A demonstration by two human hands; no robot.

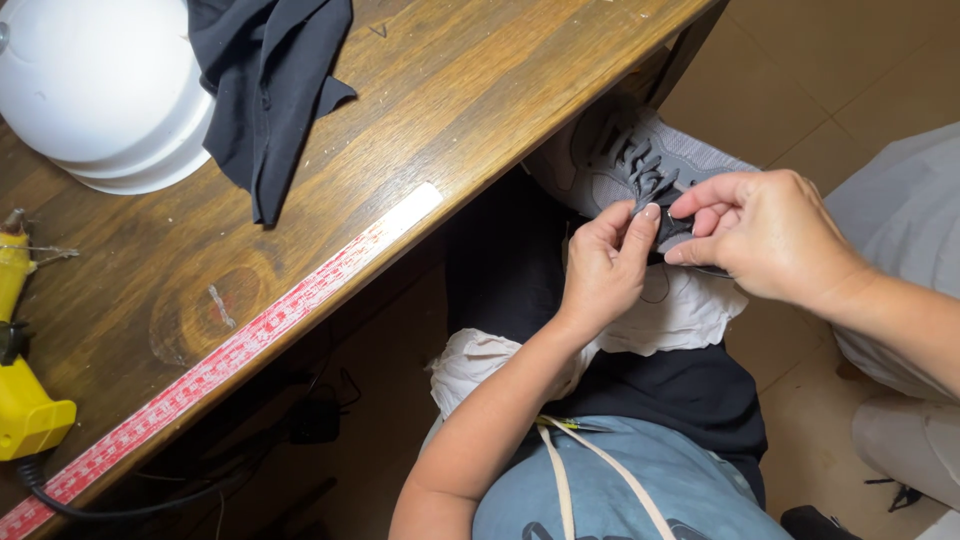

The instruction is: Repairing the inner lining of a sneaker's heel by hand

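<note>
Head cam, looking down: a seated person bends both forearms in toward the lap, where a grey shoe point(625, 160) rests on a raised knee just off the edge of a wooden table point(420, 110). The left hand point(603, 270) comes up from the bottom of the frame, wrist cocked, fingers curled, thumb and forefinger pinched on a small dark piece point(672, 232) at the shoe's tongue end, just below the laces point(640, 165). The right hand point(765, 235) reaches in from the right, arm crossing the frame low, fingers bent & closed on the same dark piece from the other side; fingertips of both hands nearly meet. What exactly the piece is can't be told. Crumpled white cloth point(680, 315) lies under the hands on the lap. On the table, well apart from the hands: a white hard hat point(100, 90), a dark cloth point(265, 90), a yellow glue gun point(22, 390) at far left, & a red-and-white measuring strip point(240, 350) along the table edge.
</note>
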